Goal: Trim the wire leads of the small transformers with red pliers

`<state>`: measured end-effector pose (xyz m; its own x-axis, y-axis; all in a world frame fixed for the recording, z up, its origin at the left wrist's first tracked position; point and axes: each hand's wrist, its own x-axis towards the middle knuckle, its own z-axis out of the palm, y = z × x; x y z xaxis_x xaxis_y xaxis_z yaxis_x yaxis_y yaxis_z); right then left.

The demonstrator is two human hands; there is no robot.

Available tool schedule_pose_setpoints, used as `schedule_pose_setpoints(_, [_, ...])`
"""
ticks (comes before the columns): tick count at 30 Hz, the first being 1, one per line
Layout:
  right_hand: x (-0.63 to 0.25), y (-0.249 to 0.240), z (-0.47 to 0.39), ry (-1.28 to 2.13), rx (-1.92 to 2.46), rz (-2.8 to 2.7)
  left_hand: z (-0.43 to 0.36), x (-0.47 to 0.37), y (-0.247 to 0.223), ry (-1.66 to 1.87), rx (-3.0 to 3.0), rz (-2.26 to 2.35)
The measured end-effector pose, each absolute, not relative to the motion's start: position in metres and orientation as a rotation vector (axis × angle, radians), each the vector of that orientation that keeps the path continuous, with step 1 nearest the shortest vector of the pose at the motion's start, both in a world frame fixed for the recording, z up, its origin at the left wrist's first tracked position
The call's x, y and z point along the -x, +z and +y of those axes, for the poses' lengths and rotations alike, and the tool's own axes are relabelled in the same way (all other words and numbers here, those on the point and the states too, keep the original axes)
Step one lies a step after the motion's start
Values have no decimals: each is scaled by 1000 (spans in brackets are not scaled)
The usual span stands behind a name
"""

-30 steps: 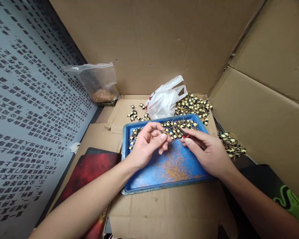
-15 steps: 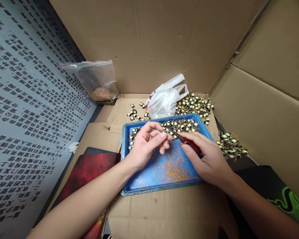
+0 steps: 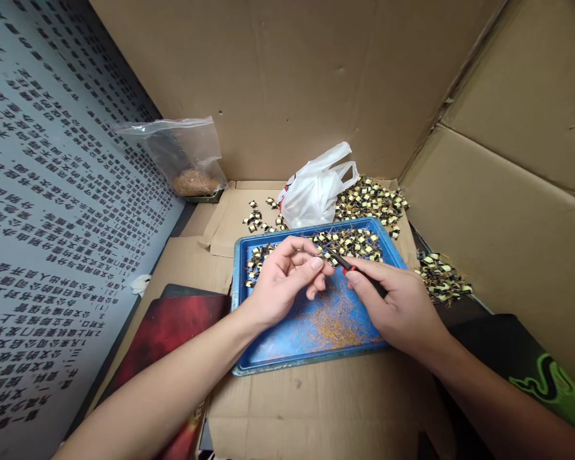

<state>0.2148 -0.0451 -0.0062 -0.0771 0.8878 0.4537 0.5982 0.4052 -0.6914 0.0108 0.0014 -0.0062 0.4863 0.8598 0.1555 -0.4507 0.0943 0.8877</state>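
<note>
Above the blue tray (image 3: 263,364), my left hand (image 3: 282,281) pinches a small yellow-and-black coil (image 3: 332,260) between thumb and forefinger; the fingers hide most of it. My right hand (image 3: 402,306) is closed around red-and-black wire cutters (image 3: 367,279). Their dark jaws point left and lie close to the left fingertips; whether they touch the coil's wires I cannot tell. Behind the hands, similar coils (image 3: 354,241) with thin copper-coloured leads fill the back of the tray. Loose wire clippings (image 3: 338,326) are scattered over the tray's front half.
A white plastic bag (image 3: 311,198) stands behind the tray, with a heap of coils (image 3: 376,201) beside it. More coils (image 3: 443,278) lie at the right. A zip bag of clippings (image 3: 194,182) stands back left. Cardboard walls (image 3: 287,76) enclose the back and right.
The cutters have turned in my right hand, and less of their red handle shows. My left hand stays almost in place, still pinching. The whole view has shifted slightly.
</note>
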Motion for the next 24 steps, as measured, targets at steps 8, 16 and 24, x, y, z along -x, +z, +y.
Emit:
schedule_pose_setpoints(8, [-235,-13,-31,420,1290,-1831,3,-9,-3,1067,-1106,478])
schedule_pose_setpoints(16, [-223,-6,-42,359,1106,-1896,4,-11,-3,1049,-1089,499])
schedule_pose_setpoints(24, [-224,-8,-42,343,1163,-1835,0,-9,-2,1000,-1080,530])
